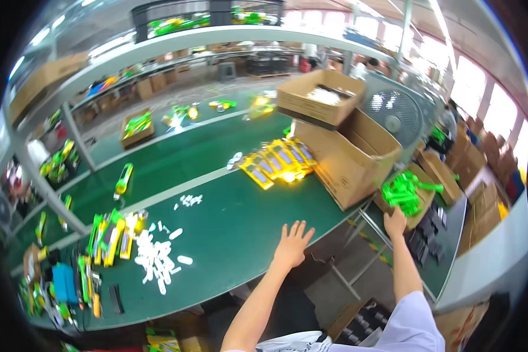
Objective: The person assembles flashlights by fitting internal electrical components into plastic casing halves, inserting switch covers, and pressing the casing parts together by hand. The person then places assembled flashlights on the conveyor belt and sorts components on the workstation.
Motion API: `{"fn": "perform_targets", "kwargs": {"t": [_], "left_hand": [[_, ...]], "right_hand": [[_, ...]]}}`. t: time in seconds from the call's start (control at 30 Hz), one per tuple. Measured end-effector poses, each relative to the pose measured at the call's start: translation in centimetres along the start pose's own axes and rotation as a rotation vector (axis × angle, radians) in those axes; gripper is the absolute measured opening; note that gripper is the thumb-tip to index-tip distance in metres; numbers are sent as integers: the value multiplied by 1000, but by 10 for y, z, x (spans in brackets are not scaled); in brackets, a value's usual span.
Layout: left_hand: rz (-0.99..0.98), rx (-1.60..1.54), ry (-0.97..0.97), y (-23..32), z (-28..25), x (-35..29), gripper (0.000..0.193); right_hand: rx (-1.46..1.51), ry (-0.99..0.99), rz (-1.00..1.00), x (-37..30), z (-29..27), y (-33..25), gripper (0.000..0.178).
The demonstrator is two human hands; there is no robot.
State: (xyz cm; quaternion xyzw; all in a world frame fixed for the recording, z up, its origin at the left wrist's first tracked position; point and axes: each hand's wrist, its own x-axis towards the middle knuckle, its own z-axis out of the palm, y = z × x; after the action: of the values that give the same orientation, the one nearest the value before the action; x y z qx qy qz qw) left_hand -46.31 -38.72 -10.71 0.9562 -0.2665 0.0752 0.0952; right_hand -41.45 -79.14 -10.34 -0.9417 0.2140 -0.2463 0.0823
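My left hand is held over the near edge of the green-topped bench, fingers spread and holding nothing. Out to the right, my right hand reaches the near side of a heap of green plastic parts in an open cardboard box. Its fingers are curled against one of the green parts, though their tips are partly hidden. Ahead of my left hand, a row of yellow-and-clear packaged items lies on the bench. Small white plastic pieces are piled to the left.
A large open carton stands at the bench's right end, with a shallower box on it. Behind them is a big fan. Black parts lie on the right side table. Green-and-yellow items cluster at left, near a blue block.
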Motion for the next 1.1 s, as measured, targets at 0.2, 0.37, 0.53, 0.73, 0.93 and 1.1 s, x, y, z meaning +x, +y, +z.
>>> {"fn": "perform_targets", "kwargs": {"t": [0.2, 0.37, 0.53, 0.73, 0.93, 1.1], "left_hand": [[9, -39, -41, -5, -11, -10, 78], [-12, -36, -71, -2, -8, -8, 78], [-3, -56, -70, -1, -7, -3, 79], [1, -187, 97, -2, 0, 1, 57], [-485, -1036, 550, -80, -6, 20, 20], [-795, -882, 942, -184, -7, -16, 24]], "right_hand": [[-144, 97, -90, 9, 16, -7, 28], [15, 30, -99, -10, 0, -15, 24], [58, 35, -100, -37, -16, -32, 21], [244, 190, -255, -32, -33, -64, 13], [798, -100, -603, -92, -22, -285, 8], [1217, -505, -465, -177, 42, -465, 23]]}}
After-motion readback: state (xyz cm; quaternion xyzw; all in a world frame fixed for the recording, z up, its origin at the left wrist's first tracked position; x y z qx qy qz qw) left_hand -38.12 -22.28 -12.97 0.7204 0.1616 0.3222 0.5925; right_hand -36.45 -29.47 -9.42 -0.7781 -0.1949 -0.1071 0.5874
